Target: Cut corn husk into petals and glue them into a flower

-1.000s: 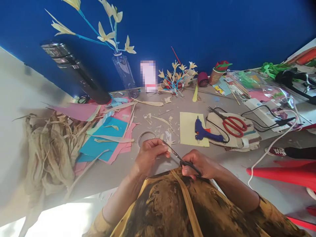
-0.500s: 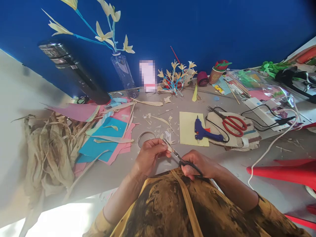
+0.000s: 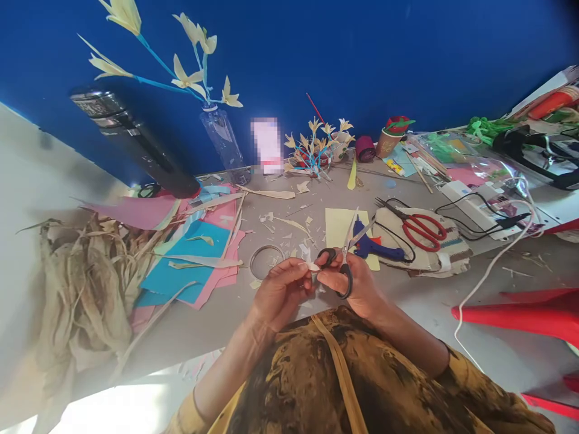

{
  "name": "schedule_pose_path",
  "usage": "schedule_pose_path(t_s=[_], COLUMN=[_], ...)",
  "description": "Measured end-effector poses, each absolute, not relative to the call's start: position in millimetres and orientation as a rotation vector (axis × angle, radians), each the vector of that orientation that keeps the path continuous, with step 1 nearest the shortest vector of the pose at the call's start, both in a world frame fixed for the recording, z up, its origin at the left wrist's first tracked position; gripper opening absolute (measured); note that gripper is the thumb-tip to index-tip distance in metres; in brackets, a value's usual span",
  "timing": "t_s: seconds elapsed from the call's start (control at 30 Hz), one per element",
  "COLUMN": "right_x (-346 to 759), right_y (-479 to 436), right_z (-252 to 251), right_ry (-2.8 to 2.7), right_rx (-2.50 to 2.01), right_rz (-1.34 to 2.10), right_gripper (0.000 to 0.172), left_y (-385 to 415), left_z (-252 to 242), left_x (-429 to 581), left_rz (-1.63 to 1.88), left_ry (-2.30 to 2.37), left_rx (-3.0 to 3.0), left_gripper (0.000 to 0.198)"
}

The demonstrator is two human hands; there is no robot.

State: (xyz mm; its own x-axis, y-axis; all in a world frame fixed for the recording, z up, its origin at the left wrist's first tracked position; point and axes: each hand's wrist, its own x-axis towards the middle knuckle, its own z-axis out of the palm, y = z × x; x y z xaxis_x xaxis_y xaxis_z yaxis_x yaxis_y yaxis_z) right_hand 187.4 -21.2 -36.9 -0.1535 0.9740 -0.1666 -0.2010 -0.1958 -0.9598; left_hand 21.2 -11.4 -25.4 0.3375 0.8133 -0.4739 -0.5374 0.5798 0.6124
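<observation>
My left hand (image 3: 281, 294) pinches a small pale husk piece (image 3: 312, 266) close to my chest. My right hand (image 3: 355, 283) meets it there, its fingertips on the same piece, while small black-handled scissors (image 3: 344, 256) hang from its fingers. Their blades stand apart and point away from me toward the yellow paper (image 3: 340, 228). Both hands hover over the grey table (image 3: 217, 313) near its front edge. Pale cut scraps (image 3: 294, 232) lie scattered on the table just beyond my hands.
A heap of dry husks (image 3: 85, 283) lies at the left beside blue and pink paper sheets (image 3: 192, 259). Ahead are a wire ring (image 3: 266, 260), a blue glue gun (image 3: 375, 247) and red scissors (image 3: 418, 229). A dark flask (image 3: 136, 144), a bottle with husk flowers (image 3: 224, 141) and cables (image 3: 488, 220) stand behind.
My right hand has swung the scissors up off the cut, so the blades now point away. It has moved left to join the left hand on the small piece.
</observation>
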Motion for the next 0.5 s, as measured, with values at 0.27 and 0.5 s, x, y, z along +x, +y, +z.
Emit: schedule_pose_path(t_s=[0.27, 0.5], right_x=[188, 192], right_y=[-15, -7], right_z=[-26, -23], right_ry=[-1.078, -1.029], right_rx=[-1.172, -1.206], right_rz=[1.561, 1.545], right_gripper=[0.027, 0.027], left_y=[-16, -17], left_z=[-21, -20], left_x=[14, 14], left_rz=[0.850, 0.833], left_ry=[0.816, 0.862], left_rx=[0.485, 0.621], left_gripper=[0.020, 0.026])
